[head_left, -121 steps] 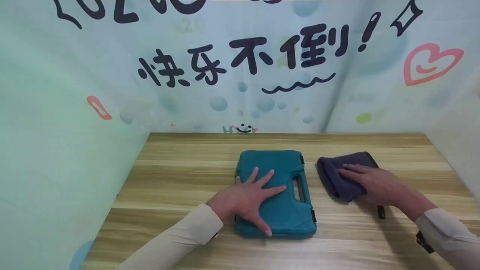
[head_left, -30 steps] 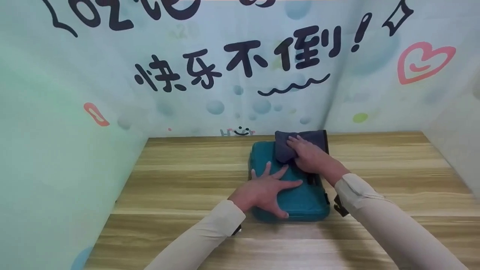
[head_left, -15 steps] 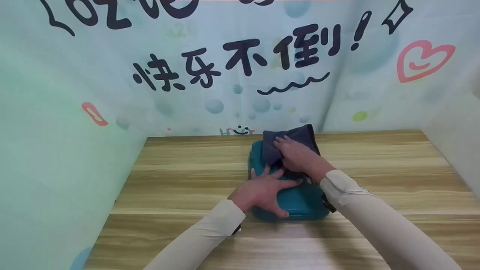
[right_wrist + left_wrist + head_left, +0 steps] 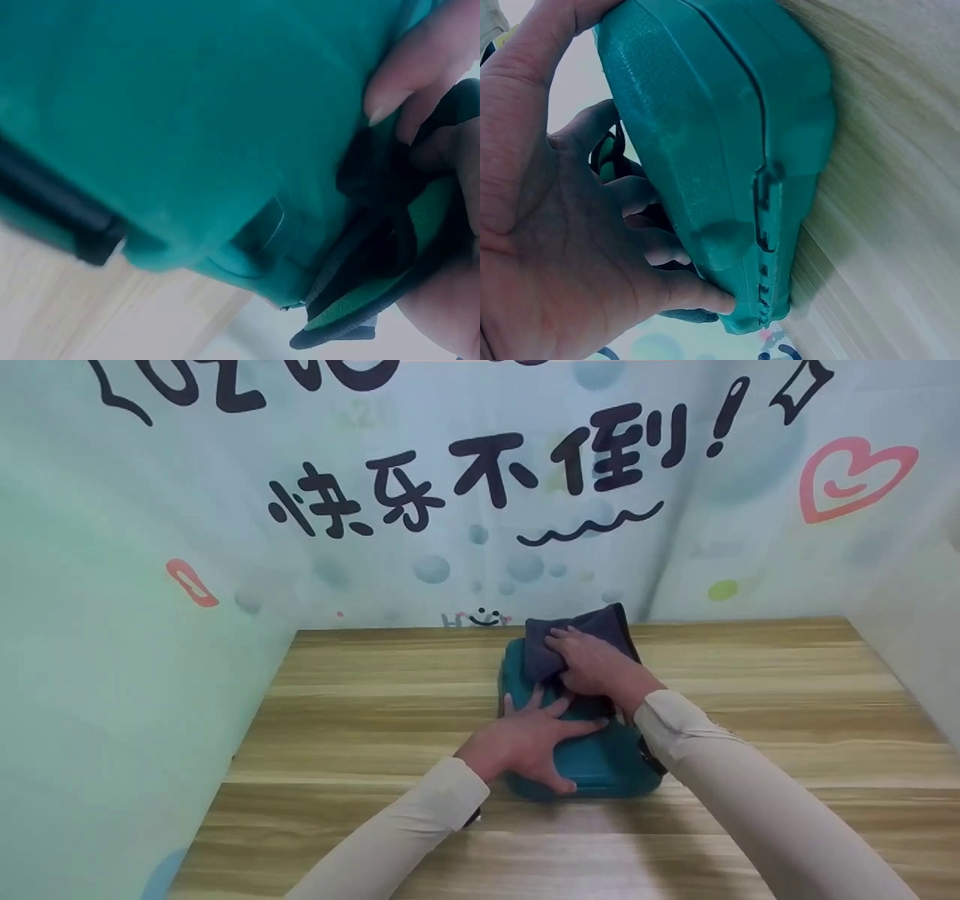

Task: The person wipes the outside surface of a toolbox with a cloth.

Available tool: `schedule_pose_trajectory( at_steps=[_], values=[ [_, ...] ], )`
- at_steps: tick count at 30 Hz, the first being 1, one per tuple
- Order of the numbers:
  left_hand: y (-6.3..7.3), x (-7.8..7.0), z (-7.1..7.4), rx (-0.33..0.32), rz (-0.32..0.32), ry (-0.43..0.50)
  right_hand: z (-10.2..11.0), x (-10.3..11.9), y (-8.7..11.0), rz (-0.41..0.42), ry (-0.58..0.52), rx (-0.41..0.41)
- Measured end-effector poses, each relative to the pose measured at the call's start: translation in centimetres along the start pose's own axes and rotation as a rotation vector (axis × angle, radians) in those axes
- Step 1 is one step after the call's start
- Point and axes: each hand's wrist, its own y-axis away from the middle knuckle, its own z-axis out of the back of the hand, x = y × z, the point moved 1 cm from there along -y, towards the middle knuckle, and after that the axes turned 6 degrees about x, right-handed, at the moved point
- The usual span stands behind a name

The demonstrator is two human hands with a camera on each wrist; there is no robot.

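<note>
Teal hard-plastic carry case [image 4: 615, 761], rounded corners, shut, lies flat on the table [image 4: 360, 720], approx. centre, a bit to the R; L wrist view shows its seam & moulded hinge [image 4: 766, 240]. Folded dark-purple cloth [image 4: 604, 626] w/ black edging sits over the case's far end; green lining [image 4: 431, 206] shows in R wrist view. L hand [image 4: 529, 741] rests on the case, fingers spread well apart. R hand [image 4: 596, 660] holds the cloth, fingers on top, thumb at near edge. Most of the case's handle side is hidden by R arm & cloth; R wrist view is blurry, hand cut off at the edge there. Table = light wood-grain. Behind: pale blue-green backdrop [image 4: 390, 585] w/ black Chinese lettering (top line cut off), bubbles, pink heart [image 4: 808, 495]. Both sleeves [image 4: 750, 784] beige.
</note>
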Motion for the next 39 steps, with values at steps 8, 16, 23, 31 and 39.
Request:
schedule_pose_trajectory(
  at_steps=[8, 16, 23, 31, 39],
  values=[
    [-0.2, -0.2, -0.2, -0.022, -0.031, -0.017, 0.1, 0.1, -0.8, -0.02, 0.04, 0.025],
    [0.0, -0.3, -0.1, -0.03, -0.036, 0.005, 0.5, 1.0, -0.9, 0.0, 0.056, 0.068],
    [0.1, -0.2, -0.2, -0.04, -0.037, -0.01, 0.7, 1.9, -0.7, 0.027, 0.081, 0.105],
    [0.2, 0.2, -0.1, -0.042, -0.082, -0.033, 0.4, 2.8, -0.5, 0.044, 0.07, 0.149],
    [0.2, 0.4, -0.3, -0.062, -0.17, -0.063, 0.0, 3.1, 0.5, 0.114, 0.04, 0.157]
  ],
)
